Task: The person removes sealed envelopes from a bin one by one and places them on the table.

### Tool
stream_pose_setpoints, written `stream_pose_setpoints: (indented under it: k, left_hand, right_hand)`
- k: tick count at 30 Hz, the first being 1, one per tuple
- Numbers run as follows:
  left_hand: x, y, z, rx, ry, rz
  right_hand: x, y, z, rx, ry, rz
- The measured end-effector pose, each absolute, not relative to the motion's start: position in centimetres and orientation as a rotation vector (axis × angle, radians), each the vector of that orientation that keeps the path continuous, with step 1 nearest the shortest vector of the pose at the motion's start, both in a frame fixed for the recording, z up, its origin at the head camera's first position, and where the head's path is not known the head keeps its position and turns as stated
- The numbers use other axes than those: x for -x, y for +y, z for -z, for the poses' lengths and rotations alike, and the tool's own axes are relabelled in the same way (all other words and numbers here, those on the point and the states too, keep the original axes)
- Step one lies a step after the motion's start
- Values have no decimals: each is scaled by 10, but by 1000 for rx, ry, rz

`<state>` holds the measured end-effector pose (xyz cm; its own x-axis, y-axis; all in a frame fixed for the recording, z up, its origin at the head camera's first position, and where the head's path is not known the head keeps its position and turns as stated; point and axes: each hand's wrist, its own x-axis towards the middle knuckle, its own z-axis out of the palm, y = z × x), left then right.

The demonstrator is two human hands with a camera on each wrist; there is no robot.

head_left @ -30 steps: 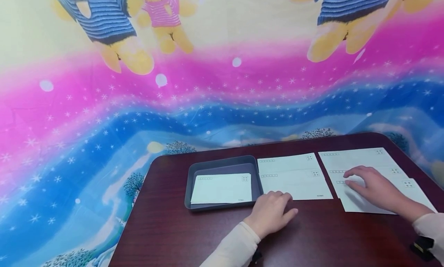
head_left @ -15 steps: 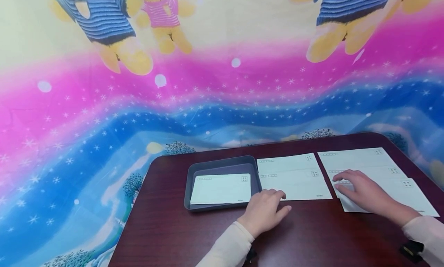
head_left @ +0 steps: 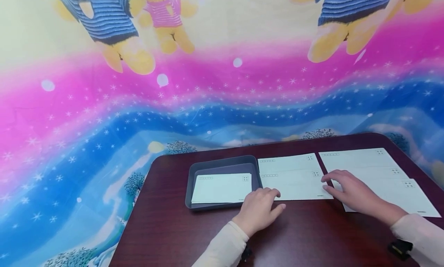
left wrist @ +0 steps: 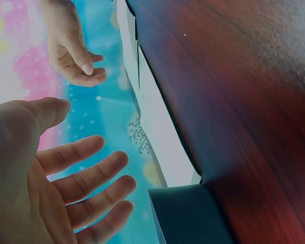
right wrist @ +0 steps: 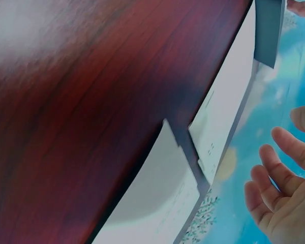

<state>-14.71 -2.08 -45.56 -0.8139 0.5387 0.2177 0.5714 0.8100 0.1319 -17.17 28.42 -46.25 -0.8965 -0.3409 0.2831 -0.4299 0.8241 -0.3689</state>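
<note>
The left hand (head_left: 257, 213) is held spread and empty near the tray (head_left: 227, 168), where envelopes (head_left: 222, 189) are stacked. The right hand (head_left: 355, 194), likewise spread, is held over the left edge of the right envelopes (head_left: 390, 179); middle envelopes (head_left: 295, 185) are laid between.

The right hand (head_left: 359, 195) has moved left, its fingertips now over the right edge of the middle envelopes (head_left: 295, 186). The left hand (head_left: 257, 210) has shifted slightly left, hiding more of the tray's (head_left: 189, 182) near right corner.
</note>
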Motion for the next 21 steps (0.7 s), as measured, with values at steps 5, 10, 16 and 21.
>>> stream_pose_setpoints:
  k: [5,10,16,21]
  left_hand:
    - [146,-27,453,868,-2817,282]
    - [146,-29,450,851,-2843,309]
    - [147,-35,449,841,-2848,328]
    - [147,-40,450,831,-2848,335]
  right_hand:
    - [171,275,461,-625,-2812,-651]
    - [172,267,461,-656,-2805,-677]
    - [173,257,462,-663,-2803,-711]
    - [174,247,464,-685,-2794,-723]
